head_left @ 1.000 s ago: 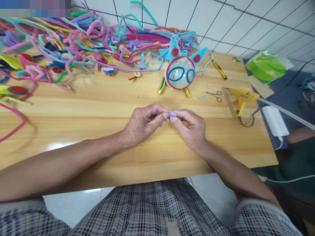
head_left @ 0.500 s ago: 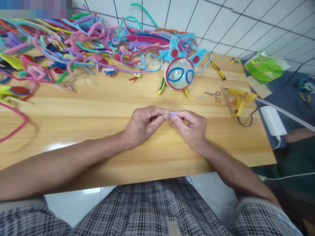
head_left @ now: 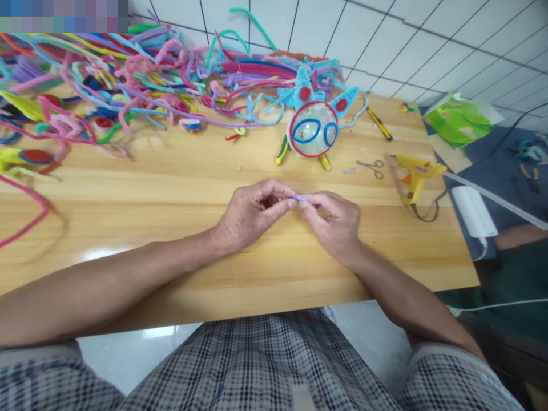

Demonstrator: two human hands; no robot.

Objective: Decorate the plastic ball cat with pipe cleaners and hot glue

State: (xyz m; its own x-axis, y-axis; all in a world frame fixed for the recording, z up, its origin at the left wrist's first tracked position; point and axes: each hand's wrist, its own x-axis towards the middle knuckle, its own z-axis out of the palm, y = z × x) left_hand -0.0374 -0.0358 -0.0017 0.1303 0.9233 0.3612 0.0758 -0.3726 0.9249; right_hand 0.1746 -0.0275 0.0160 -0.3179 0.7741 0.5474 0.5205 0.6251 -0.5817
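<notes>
Between my two hands is a short purple pipe cleaner piece (head_left: 299, 198), mostly covered by the fingertips. My left hand (head_left: 252, 216) pinches its left end between thumb and forefinger. At its right end, the thumb and forefinger of my right hand (head_left: 334, 221) are closed on it. Both hands are just above the wooden table (head_left: 171, 211). Beyond them sits a clear round ball figure (head_left: 314, 130) with a red rim, blue eye loops, light blue ears with red spots and yellow-green legs.
A heap of coloured pipe cleaners (head_left: 141, 74) covers the back left. To the right lie small scissors (head_left: 373, 167), a yellow glue gun (head_left: 415, 174) with its cord, and a utility knife (head_left: 380, 124). A white box-shaped device (head_left: 474, 210) and green packet (head_left: 458, 120) are past the table's right edge.
The fingertips have shifted slightly around the purple pipe cleaner piece, which now looks thinner and more slanted. The left knuckles are a little higher. Everything on the table stays in place.
</notes>
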